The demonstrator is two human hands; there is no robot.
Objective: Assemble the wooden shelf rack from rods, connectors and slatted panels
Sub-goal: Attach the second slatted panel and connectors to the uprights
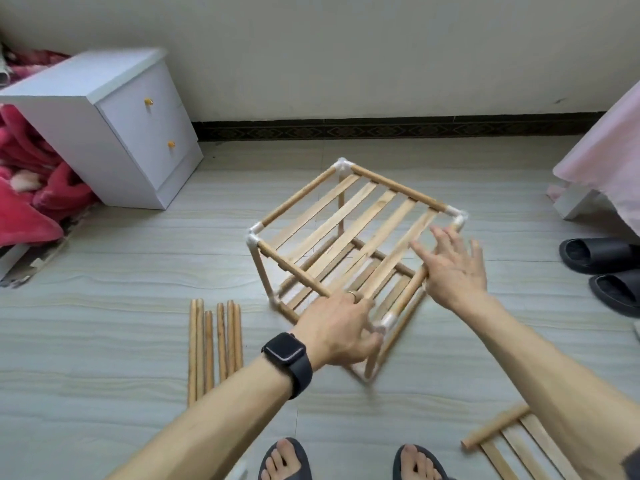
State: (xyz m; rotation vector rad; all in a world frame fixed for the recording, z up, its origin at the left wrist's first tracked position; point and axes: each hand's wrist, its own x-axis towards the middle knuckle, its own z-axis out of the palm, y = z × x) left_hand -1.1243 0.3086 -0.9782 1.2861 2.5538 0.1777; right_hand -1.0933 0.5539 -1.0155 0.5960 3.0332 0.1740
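A half-built wooden shelf rack stands on the floor, two slatted panels joined by upright rods and white corner connectors. My left hand, with a ring and a dark wristwatch, grips the top panel's near rail beside the near white connector. My right hand lies with straight spread fingers on the top panel's right side, palm over the side rod. Several loose rods lie side by side on the floor left of the rack. Another slatted panel lies at the bottom right.
A white two-drawer cabinet stands at the back left beside pink bedding. Black slippers sit at the right, below a pink cloth. My two feet in sandals are at the bottom edge. The wall runs behind the rack.
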